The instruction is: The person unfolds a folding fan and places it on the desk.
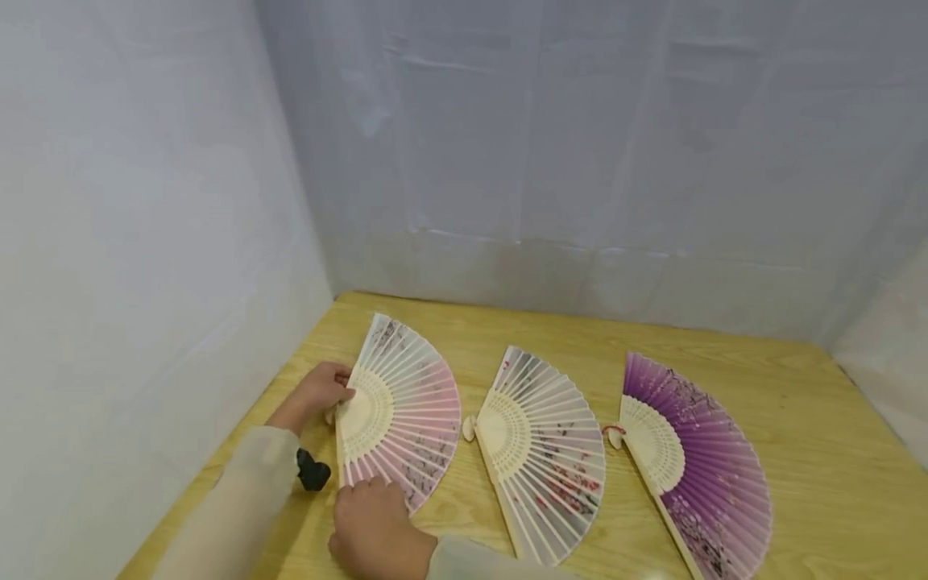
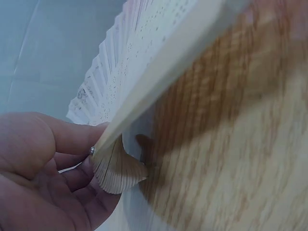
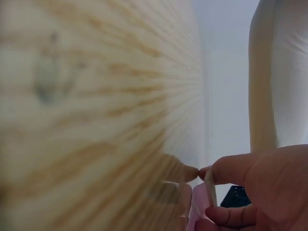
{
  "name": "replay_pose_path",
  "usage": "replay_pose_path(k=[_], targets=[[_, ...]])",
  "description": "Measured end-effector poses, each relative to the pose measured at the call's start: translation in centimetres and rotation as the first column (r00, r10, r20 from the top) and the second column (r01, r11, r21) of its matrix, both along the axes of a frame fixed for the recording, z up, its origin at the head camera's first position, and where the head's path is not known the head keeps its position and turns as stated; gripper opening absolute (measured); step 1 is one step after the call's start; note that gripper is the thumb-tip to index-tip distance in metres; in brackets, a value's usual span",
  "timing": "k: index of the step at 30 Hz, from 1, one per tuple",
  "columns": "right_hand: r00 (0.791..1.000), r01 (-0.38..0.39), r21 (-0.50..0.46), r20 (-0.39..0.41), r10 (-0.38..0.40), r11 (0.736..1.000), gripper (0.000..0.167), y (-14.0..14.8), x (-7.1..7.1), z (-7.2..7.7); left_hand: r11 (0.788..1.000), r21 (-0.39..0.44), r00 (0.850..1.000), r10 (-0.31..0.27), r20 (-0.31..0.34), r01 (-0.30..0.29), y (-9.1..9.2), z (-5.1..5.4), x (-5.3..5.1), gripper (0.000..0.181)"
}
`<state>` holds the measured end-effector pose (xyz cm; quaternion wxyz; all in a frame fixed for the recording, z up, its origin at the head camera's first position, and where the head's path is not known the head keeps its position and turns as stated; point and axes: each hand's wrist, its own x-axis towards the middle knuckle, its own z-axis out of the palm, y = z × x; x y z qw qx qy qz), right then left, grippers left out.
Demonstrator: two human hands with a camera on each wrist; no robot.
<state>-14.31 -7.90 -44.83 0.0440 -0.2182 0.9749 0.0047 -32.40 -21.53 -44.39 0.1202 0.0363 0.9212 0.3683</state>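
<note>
A pink and white folding fan (image 1: 416,403) lies spread at the left of the table. My left hand (image 1: 323,388) pinches its pivot end; in the left wrist view the thumb of that hand (image 2: 53,168) presses beside the metal rivet, and the fanned rib ends stick out below. With my right hand (image 1: 379,528) I grip the fan's near outer stick; the right wrist view shows thumb and fingers of this hand (image 3: 269,187) pinching the stick's edge close to the tabletop. Beside it lie a grey-white fan with red flowers (image 1: 558,459) and a purple fan (image 1: 714,475), both spread open.
The fans lie in a row on a yellow wood-grain table (image 1: 805,419). White sheeting (image 1: 580,145) hangs behind the table and along its left side. A small black device (image 1: 312,470) sits at the left wrist. A red cord (image 1: 613,429) shows at the purple fan's pivot.
</note>
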Motion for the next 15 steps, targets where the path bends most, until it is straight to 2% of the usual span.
replay_pose_path(k=[4,10,12,15], targets=[[0.999,-0.011,0.013,0.044,0.011,1.0,0.032,0.1,0.0,0.0,0.999,-0.041,1.0,-0.01,-0.021,0.009,0.2,-0.3,0.3,0.038],[0.993,-0.024,-0.007,0.118,0.025,1.0,0.034,1.0,-0.2,0.2,1.0,-0.027,1.0,-0.011,-0.017,0.011,0.5,-0.5,1.0,0.042],[0.992,-0.023,-0.04,0.119,0.028,0.999,0.034,1.6,-0.3,0.3,1.0,-0.015,1.0,-0.01,-0.012,0.01,0.7,-0.4,0.9,0.043],[0.996,-0.041,-0.103,0.069,0.048,0.994,0.032,3.0,-0.5,0.5,1.0,-0.013,1.0,-0.002,-0.001,0.002,0.8,-0.2,0.8,0.044]])
